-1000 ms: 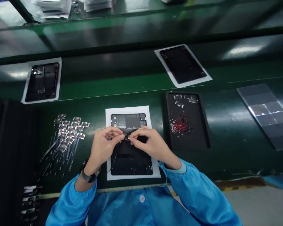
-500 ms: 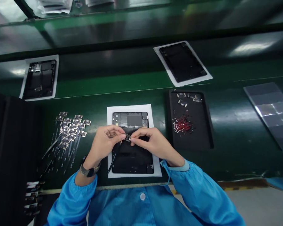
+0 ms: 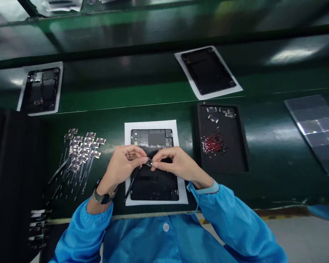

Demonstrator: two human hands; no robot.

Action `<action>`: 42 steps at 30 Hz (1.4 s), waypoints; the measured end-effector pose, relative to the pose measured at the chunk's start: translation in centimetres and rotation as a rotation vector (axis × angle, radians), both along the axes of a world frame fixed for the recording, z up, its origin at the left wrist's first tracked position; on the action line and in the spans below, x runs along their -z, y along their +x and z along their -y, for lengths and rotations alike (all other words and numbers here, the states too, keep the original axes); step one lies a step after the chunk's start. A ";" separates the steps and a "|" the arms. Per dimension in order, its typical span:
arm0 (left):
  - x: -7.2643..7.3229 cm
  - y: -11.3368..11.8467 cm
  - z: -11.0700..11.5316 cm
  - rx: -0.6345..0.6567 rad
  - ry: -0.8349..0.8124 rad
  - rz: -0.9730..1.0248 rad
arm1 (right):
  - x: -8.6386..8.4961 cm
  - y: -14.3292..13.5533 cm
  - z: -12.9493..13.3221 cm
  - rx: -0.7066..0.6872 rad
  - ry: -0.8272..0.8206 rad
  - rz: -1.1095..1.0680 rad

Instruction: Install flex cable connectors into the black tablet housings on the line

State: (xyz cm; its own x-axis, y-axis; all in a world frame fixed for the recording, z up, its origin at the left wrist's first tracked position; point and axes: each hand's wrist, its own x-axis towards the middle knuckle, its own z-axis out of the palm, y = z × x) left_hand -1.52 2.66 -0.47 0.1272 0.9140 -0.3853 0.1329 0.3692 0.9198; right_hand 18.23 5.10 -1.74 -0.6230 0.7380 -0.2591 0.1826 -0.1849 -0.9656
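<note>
Between thumb and fingers, my left hand (image 3: 127,160) pinches one end of a small circuit board (image 3: 149,161). My right hand (image 3: 173,160) is closed at the board's other end, its fingertips on the edge. From the board a dark flat ribbon cable (image 3: 131,184) trails down to the left. Below both hands lies a black tablet back housing (image 3: 153,184) on a white sheet (image 3: 183,193). The hands cover part of the housing's middle.
Left of the sheet is a pile of small circuit boards (image 3: 82,151) with ribbon cables. A black tray (image 3: 222,166) on the right holds red-wired parts (image 3: 213,143) and several little boards. Other tablet housings (image 3: 208,71) lie on sheets farther back. Clear plastic sheet (image 3: 315,131) sits far right.
Both hands keep their pinch on the circuit board, which has barely shifted. The view has moved slightly, so the conveyor-side housings at the back appear a little farther left.
</note>
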 end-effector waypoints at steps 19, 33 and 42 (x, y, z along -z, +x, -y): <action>-2.1 -2.2 0.5 -0.409 0.113 0.361 | 0.2 2.7 6.8 0.024 0.497 0.820; 2.3 3.2 1.5 0.038 -0.084 0.179 | 0.8 2.1 8.4 0.282 0.416 0.520; 2.1 3.0 1.6 0.085 -0.052 0.152 | 0.3 2.8 8.8 0.315 0.406 0.479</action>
